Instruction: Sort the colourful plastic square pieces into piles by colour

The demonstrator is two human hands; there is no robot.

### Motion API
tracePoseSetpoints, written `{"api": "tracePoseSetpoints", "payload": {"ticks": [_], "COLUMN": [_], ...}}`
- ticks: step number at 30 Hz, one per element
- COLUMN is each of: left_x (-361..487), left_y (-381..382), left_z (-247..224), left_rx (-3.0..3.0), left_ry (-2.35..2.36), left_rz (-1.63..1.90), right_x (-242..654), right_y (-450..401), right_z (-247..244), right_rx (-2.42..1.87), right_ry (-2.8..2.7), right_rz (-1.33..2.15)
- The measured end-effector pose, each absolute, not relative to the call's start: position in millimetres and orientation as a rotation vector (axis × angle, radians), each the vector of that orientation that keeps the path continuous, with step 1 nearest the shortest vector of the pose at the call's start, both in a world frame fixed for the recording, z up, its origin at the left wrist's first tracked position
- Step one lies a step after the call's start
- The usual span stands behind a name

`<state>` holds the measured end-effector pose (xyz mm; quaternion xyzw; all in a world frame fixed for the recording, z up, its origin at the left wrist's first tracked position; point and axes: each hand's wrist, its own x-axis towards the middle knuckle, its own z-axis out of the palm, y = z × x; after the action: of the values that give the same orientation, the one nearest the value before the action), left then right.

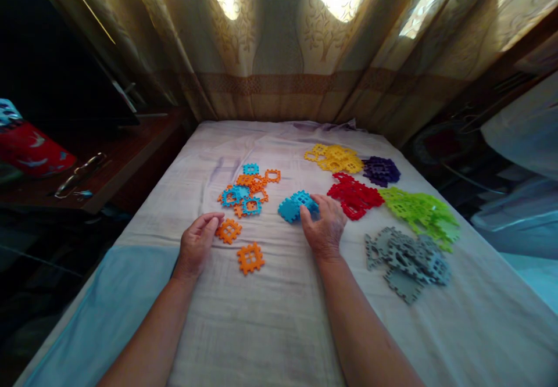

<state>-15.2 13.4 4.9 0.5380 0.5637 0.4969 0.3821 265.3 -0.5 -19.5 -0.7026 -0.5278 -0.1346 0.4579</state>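
My left hand (198, 242) is closed in a pinch at the left edge of an orange interlocking tile (229, 231) with a four-hole window pattern. A second orange window tile (250, 258) lies flat just to its right and nearer to me. My right hand (326, 224) curls its thumb and fingers round the right end of a small heap of blue interlocking tiles (291, 207); its fingertips partly cover them. Beyond my left hand lies a mixed pile of orange tiles (258, 183) and blue frame tiles (251, 205).
Sorted piles of yellow tiles (337, 158), purple tiles (382, 171), red tiles (355, 196), green tiles (421, 212) and grey tiles (407, 256) lie on the right of the sheet-covered surface (270, 329). A wooden cabinet (143, 149) stands left; a curtain (279, 50) hangs behind.
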Motion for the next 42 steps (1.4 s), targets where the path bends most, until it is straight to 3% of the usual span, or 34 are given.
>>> {"api": "tracePoseSetpoints", "payload": {"ticks": [9, 18, 25, 34, 42], "left_x": [-16, -17, -6, 8, 63], "left_y": [13, 21, 76, 207, 198], "left_z": [3, -11, 4, 47, 25], "left_rx": [1.442, 2.069, 2.164, 2.312, 2.426], "left_ry": [1.487, 1.62, 1.961, 1.855, 1.573], "left_rz": [1.257, 1.17, 0.702, 0.217, -0.08], "right_x": [258, 265, 266, 266, 266], "right_y": [-2, 6, 7, 9, 10], "right_z": [-11, -20, -20, -23, -21], "right_rx": [-1.528, -1.469, -1.468, -1.456, -1.466], "right_ry": [-1.333, -1.179, -1.139, -1.141, -1.123], "right_rz": [-0.311, -0.274, -0.247, -0.225, -0.225]}}
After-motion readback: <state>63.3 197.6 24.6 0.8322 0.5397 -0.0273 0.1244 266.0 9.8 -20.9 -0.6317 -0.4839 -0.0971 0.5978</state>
